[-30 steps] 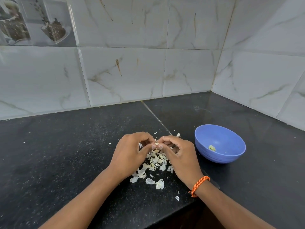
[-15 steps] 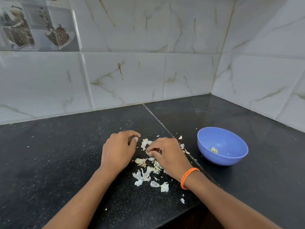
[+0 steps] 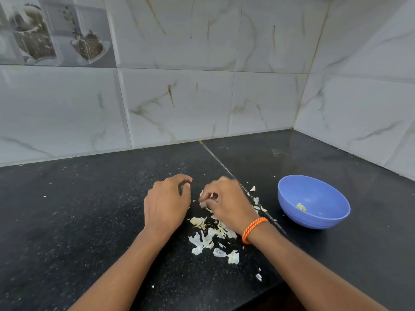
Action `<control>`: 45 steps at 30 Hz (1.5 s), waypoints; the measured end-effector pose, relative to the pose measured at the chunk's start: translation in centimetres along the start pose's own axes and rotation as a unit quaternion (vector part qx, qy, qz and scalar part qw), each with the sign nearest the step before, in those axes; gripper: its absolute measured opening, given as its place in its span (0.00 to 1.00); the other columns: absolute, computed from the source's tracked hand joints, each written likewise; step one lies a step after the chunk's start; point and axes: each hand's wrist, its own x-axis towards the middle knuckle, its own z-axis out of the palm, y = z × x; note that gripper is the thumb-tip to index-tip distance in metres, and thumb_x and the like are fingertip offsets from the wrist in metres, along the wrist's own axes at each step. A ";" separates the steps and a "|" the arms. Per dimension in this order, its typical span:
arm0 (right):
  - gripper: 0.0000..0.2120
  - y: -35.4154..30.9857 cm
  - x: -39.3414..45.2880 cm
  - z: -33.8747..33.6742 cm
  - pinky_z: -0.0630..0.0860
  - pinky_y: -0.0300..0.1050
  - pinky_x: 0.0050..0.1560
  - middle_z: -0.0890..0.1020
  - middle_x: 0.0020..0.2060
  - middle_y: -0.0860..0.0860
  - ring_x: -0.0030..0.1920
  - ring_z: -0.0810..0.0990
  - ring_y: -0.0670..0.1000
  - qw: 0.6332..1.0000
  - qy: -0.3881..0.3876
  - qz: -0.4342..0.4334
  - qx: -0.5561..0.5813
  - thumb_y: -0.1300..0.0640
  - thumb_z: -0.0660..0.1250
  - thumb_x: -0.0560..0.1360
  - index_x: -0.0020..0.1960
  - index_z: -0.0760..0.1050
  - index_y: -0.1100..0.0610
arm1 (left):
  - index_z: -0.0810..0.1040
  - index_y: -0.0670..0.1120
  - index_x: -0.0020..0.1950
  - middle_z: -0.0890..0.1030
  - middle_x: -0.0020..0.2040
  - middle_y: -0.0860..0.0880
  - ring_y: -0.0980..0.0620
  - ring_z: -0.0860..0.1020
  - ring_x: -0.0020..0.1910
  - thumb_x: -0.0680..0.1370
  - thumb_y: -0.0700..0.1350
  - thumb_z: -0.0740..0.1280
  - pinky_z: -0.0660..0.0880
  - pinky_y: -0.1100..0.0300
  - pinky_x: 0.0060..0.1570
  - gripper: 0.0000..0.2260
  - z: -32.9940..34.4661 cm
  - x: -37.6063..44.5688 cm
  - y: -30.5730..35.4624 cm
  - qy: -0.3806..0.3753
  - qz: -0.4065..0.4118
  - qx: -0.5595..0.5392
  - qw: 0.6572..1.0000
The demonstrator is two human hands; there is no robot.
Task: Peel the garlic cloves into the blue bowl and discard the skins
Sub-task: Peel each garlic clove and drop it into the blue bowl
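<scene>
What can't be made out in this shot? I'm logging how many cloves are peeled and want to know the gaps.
- Head view: what the right hand pinches is blurred by motion and covered by its fingers.
- Whether the left hand holds a clove: its curled fingers hide it.
- The pale bits in the blue bowl are too small to count.
- Skins under the right wrist are hidden.

A black speckled tabletop point(image 3: 67, 221) with a seam point(image 3: 215, 157) running back to pale marble-patterned wall tiles point(image 3: 179, 104); one picture tile point(image 3: 54, 30) shows plants, upper left.
</scene>
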 end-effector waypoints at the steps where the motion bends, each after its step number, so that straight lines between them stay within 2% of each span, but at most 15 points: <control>1: 0.06 0.1 0.7 -0.8 0.69 0.34 0.47 0.83 0.39 0.43 0.46 0.73 0.39 0.999 0.034 -0.015 0.005 0.60 0.77 0.76 0.42 0.87 0.51 | 0.86 0.59 0.57 0.79 0.33 0.56 0.51 0.80 0.35 0.84 0.53 0.67 0.76 0.54 0.38 0.08 0.0 0.0 0.0 0.004 0.001 -0.004 1.000; 3: 0.05 0.1 1.0 -1.7 0.70 0.34 0.48 0.83 0.39 0.42 0.46 0.75 0.42 0.996 0.080 -0.027 0.015 0.60 0.77 0.76 0.43 0.87 0.51 | 0.84 0.55 0.45 0.77 0.29 0.54 0.51 0.78 0.31 0.83 0.56 0.68 0.72 0.56 0.34 0.10 0.0 0.0 0.1 0.010 -0.005 -0.010 1.000; 5: 0.04 -0.4 0.1 -0.8 0.72 0.40 0.50 0.81 0.41 0.44 0.46 0.74 0.45 0.999 0.027 -0.012 -0.016 0.59 0.76 0.78 0.45 0.87 0.52 | 0.77 0.51 0.35 0.76 0.27 0.52 0.49 0.76 0.29 0.80 0.56 0.73 0.71 0.56 0.32 0.17 0.4 0.2 0.0 0.015 -0.009 -0.026 1.000; 7: 0.04 -0.5 -0.9 0.4 0.70 0.42 0.50 0.77 0.40 0.42 0.47 0.72 0.44 0.998 -0.040 0.005 -0.051 0.59 0.74 0.79 0.47 0.87 0.52 | 0.73 0.52 0.38 0.77 0.30 0.53 0.51 0.76 0.31 0.76 0.48 0.78 0.75 0.53 0.34 0.15 0.7 0.3 -0.4 0.002 0.013 -0.078 0.997; 9: 0.04 0.2 -0.8 -0.5 0.69 0.35 0.47 0.83 0.38 0.40 0.44 0.75 0.43 1.000 0.002 0.000 -0.007 0.59 0.76 0.77 0.46 0.88 0.51 | 0.74 0.57 0.48 0.81 0.39 0.55 0.53 0.80 0.38 0.75 0.40 0.79 0.80 0.54 0.41 0.17 0.7 0.1 -0.2 -0.045 0.056 -0.141 0.987; 11: 0.04 0.5 -0.9 -2.2 0.74 0.31 0.43 0.87 0.39 0.41 0.41 0.82 0.41 0.993 0.090 0.010 0.076 0.58 0.77 0.76 0.45 0.90 0.50 | 0.79 0.58 0.55 0.83 0.47 0.57 0.54 0.82 0.45 0.76 0.38 0.78 0.80 0.57 0.47 0.17 0.7 -0.1 0.2 -0.085 0.093 -0.189 0.974; 14: 0.04 1.1 -2.3 -3.5 0.79 0.32 0.47 0.89 0.42 0.41 0.44 0.86 0.40 0.978 0.152 0.015 0.140 0.58 0.78 0.76 0.47 0.90 0.51 | 0.84 0.59 0.54 0.84 0.51 0.61 0.56 0.82 0.48 0.77 0.44 0.79 0.80 0.55 0.49 0.11 1.1 -0.7 1.0 -0.107 0.148 -0.183 0.966; 18: 0.05 2.7 -4.5 -3.5 0.78 0.32 0.50 0.88 0.44 0.40 0.48 0.86 0.39 0.978 0.172 0.013 0.119 0.57 0.76 0.78 0.50 0.90 0.49 | 0.83 0.62 0.53 0.83 0.50 0.66 0.61 0.79 0.53 0.74 0.64 0.77 0.76 0.59 0.52 0.12 1.4 -1.7 2.0 -0.089 0.197 -0.104 0.971; 20: 0.06 3.2 -5.2 -3.4 0.77 0.31 0.52 0.88 0.45 0.39 0.50 0.85 0.39 0.978 0.174 0.017 0.113 0.57 0.76 0.79 0.53 0.90 0.48 | 0.82 0.62 0.51 0.82 0.46 0.66 0.61 0.78 0.50 0.74 0.66 0.75 0.75 0.61 0.47 0.11 1.5 -2.1 2.4 -0.072 0.207 -0.081 0.972; 23: 0.09 3.6 -6.0 -3.1 0.77 0.34 0.53 0.88 0.46 0.39 0.52 0.84 0.42 0.981 0.160 0.005 0.106 0.57 0.74 0.80 0.58 0.88 0.47 | 0.83 0.60 0.48 0.82 0.42 0.64 0.62 0.78 0.47 0.76 0.61 0.76 0.71 0.65 0.42 0.07 1.6 -2.5 2.8 -0.050 0.226 -0.061 0.971; 26: 0.09 3.8 -6.4 -2.7 0.78 0.38 0.50 0.87 0.46 0.39 0.51 0.84 0.45 0.981 0.168 -0.008 0.101 0.56 0.75 0.80 0.58 0.88 0.47 | 0.84 0.60 0.47 0.82 0.42 0.64 0.62 0.78 0.45 0.77 0.60 0.75 0.71 0.65 0.40 0.06 1.6 -2.7 3.0 -0.044 0.232 -0.061 0.970; 30: 0.10 3.7 -6.6 -2.5 0.78 0.35 0.46 0.86 0.47 0.39 0.50 0.84 0.44 0.977 0.181 0.003 0.109 0.56 0.76 0.79 0.59 0.87 0.46 | 0.85 0.60 0.51 0.83 0.44 0.65 0.62 0.81 0.45 0.78 0.63 0.75 0.77 0.61 0.41 0.09 1.4 -2.8 3.1 -0.053 0.215 -0.085 0.971; 37: 0.09 3.1 -6.7 -2.6 0.74 0.32 0.41 0.85 0.42 0.39 0.48 0.85 0.45 0.975 0.186 -0.004 0.120 0.59 0.75 0.79 0.55 0.83 0.47 | 0.87 0.60 0.50 0.85 0.42 0.63 0.58 0.84 0.39 0.78 0.57 0.78 0.80 0.55 0.39 0.04 1.3 -3.0 3.5 -0.085 0.177 -0.177 0.964; 41: 0.07 3.2 -6.7 -2.4 0.77 0.36 0.40 0.86 0.42 0.41 0.48 0.85 0.48 0.974 0.180 -0.001 0.140 0.57 0.75 0.79 0.55 0.82 0.47 | 0.88 0.56 0.49 0.87 0.42 0.60 0.55 0.86 0.41 0.78 0.48 0.79 0.84 0.50 0.44 0.03 1.4 -3.0 3.5 -0.104 0.138 -0.228 0.958; 45: 0.05 3.2 -6.7 -2.3 0.82 0.43 0.45 0.87 0.46 0.40 0.50 0.86 0.45 0.965 0.181 0.010 0.187 0.54 0.76 0.80 0.55 0.85 0.50 | 0.89 0.53 0.48 0.88 0.41 0.55 0.53 0.87 0.42 0.79 0.43 0.78 0.83 0.57 0.44 0.04 1.3 -3.0 3.7 -0.115 0.103 -0.276 0.949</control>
